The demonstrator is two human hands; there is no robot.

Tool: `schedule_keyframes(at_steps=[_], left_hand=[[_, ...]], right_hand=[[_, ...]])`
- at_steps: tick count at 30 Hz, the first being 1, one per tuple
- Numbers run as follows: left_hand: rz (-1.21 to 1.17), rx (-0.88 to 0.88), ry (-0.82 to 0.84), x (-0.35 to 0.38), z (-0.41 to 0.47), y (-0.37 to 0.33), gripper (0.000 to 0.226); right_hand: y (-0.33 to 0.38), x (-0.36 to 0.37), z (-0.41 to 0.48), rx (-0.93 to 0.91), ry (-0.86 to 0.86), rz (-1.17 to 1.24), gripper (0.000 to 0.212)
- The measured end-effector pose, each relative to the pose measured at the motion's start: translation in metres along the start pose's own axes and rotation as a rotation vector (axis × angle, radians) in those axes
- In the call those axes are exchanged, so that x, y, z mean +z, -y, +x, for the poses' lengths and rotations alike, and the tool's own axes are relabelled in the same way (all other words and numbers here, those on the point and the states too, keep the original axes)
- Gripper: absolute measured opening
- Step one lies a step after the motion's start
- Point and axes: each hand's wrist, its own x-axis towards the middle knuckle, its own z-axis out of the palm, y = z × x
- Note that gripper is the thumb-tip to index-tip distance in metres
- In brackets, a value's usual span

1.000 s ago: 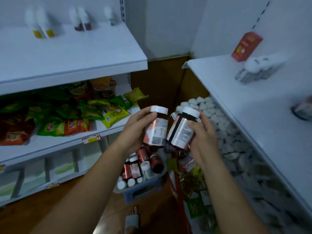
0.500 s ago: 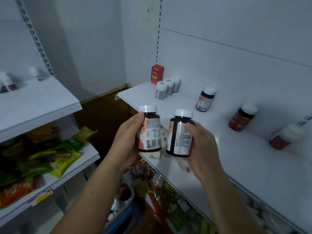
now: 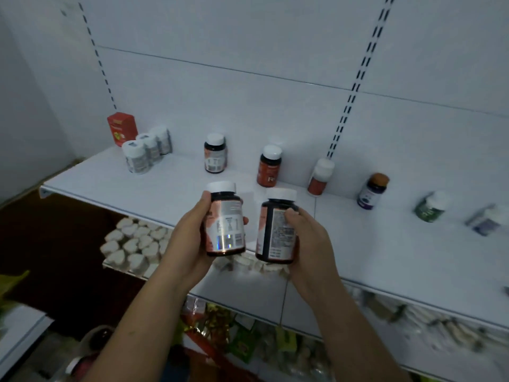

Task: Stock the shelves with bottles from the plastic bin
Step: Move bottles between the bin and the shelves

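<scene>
- Hands are both full, each holding one bottle upright above the front edge of the white shelf (image 3: 385,257).
- The left hand (image 3: 190,244) grips a white-capped dark bottle (image 3: 225,224) with a silver and copper label; its thumb lies along the bottle's left side and its fingertips show round the right.
- The right hand (image 3: 311,244) grips a second white-capped bottle (image 3: 276,232), thumb pressed on the printed label.
- The two held bottles stand just beside each other with a thin gap between them.
- Along the shelf's back edge, from the left corner: a red box (image 3: 122,128), three white-capped jars (image 3: 146,151) touching in a row, another dark bottle (image 3: 215,157), an orange bottle (image 3: 269,166), an orange-and-white bottle (image 3: 321,176), a purple bottle (image 3: 371,190) and a blurred green one (image 3: 431,206).
</scene>
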Motion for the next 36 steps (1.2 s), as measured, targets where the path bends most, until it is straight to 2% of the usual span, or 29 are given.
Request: schedule_keyframes(at_steps=[4, 7, 10, 14, 19, 26, 33, 36], left_hand=[[-0.029, -0.049, 0.073, 0.016, 0.013, 0.014, 0.054], [0.088, 0.034, 0.104, 0.011, 0.025, 0.019, 0.048], [0.264, 0.189, 0.022, -0.002, 0.041, 0.014, 0.043], [0.522, 0.393, -0.074, -0.022, 0.06, -0.003, 0.05], [0.711, 0.467, -0.153, -0.045, 0.097, -0.022, 0.052], [0.756, 0.509, -0.223, -0.07, 0.141, -0.025, 0.058], [0.763, 0.513, -0.267, -0.089, 0.165, -0.021, 0.073], [0.783, 0.529, -0.27, -0.088, 0.171, -0.022, 0.075]], right_hand=[[-0.001, -0.017, 0.002, -0.024, -0.013, -0.03, 0.027], [-0.007, -0.019, 0.018, -0.067, -0.012, -0.128, 0.03], [-0.015, -0.008, 0.046, -0.14, -0.02, -0.252, 0.036], [-0.026, 0.023, 0.095, -0.22, 0.015, -0.365, 0.05], [-0.047, 0.064, 0.16, -0.211, 0.127, -0.372, 0.054], [-0.075, 0.097, 0.217, -0.231, 0.165, -0.444, 0.049], [-0.085, 0.116, 0.229, -0.157, 0.233, -0.338, 0.056], [-0.092, 0.118, 0.232, -0.135, 0.213, -0.339, 0.046]])
